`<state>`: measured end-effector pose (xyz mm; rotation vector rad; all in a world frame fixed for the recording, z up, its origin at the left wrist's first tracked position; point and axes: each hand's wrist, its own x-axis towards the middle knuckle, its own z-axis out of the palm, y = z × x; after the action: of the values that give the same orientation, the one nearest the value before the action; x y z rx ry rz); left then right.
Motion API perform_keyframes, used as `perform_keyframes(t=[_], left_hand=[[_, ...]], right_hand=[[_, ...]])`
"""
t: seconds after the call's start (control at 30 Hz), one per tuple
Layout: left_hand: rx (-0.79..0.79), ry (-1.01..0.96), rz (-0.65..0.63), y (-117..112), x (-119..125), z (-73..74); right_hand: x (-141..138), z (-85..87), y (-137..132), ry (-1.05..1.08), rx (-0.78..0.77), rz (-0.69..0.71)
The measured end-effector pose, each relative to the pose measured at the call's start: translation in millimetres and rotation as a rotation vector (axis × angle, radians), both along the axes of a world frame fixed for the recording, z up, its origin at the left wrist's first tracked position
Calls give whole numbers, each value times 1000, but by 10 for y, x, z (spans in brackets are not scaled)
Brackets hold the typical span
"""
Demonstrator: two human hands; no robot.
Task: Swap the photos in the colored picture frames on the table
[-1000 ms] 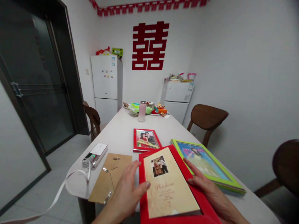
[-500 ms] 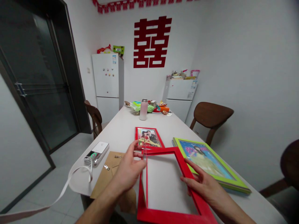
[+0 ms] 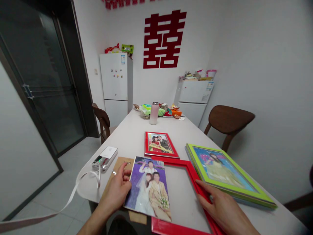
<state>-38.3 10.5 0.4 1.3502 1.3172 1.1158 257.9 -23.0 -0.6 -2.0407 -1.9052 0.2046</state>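
2 bare hands are being seen at the near edge of a long white table [image 3: 132,137]. Furthest left, a white strap [image 3: 73,192] is hanging off the table's corner, and a small white device [image 3: 105,158] is lying just beyond it. A brown backing board [image 3: 119,163] is lying flat beside the device, largely covered by the left hand [image 3: 117,192].

A wedding photograph [image 3: 149,187] is being gripped at its left edge by the left hand, with the thumb on top and the fingers closed beneath. The photograph is being held face up, its left part over the backing board and its right part over the large red frame [image 3: 186,163].

The large red frame is lying flat on the table, its opening showing a pale surface; whether a pane is sitting in it cannot be told. Its right rail is being pressed by the right hand [image 3: 220,209], whose fingers are laid out flat and spread, clamped on nothing.

Beyond the large frame, a small red frame [image 3: 160,144] with a picture inside is lying flat. To the right, a green frame [image 3: 225,171] is resting just beside the right hand, touching the large red frame's rail.

At the far end of the table, a pink bottle [image 3: 154,113] is standing upright. 2 brown chairs are being seen, 1 at the left [image 3: 101,119] and 1 at the right [image 3: 230,119].
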Motion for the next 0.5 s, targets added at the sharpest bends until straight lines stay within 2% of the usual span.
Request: perform_keyframes(t=[0.1,0.23,0.37,0.43,0.5], left_hand=[[79,162,-60,-27,6,24],[116,362,-55,-103,8,103],[183,494,-92,-210,28,154],[247,521,-146,-275,57,156],[273,552,-225,-339,104,158]], right_hand=[[4,-29,3,-53,-1,13],[19,-61,-11,-103,-17,10],[-8,-2,-52,-147,-24,-49],[-73,52,-61,-122,30,-51],[-194,92,-47,4,80,1]])
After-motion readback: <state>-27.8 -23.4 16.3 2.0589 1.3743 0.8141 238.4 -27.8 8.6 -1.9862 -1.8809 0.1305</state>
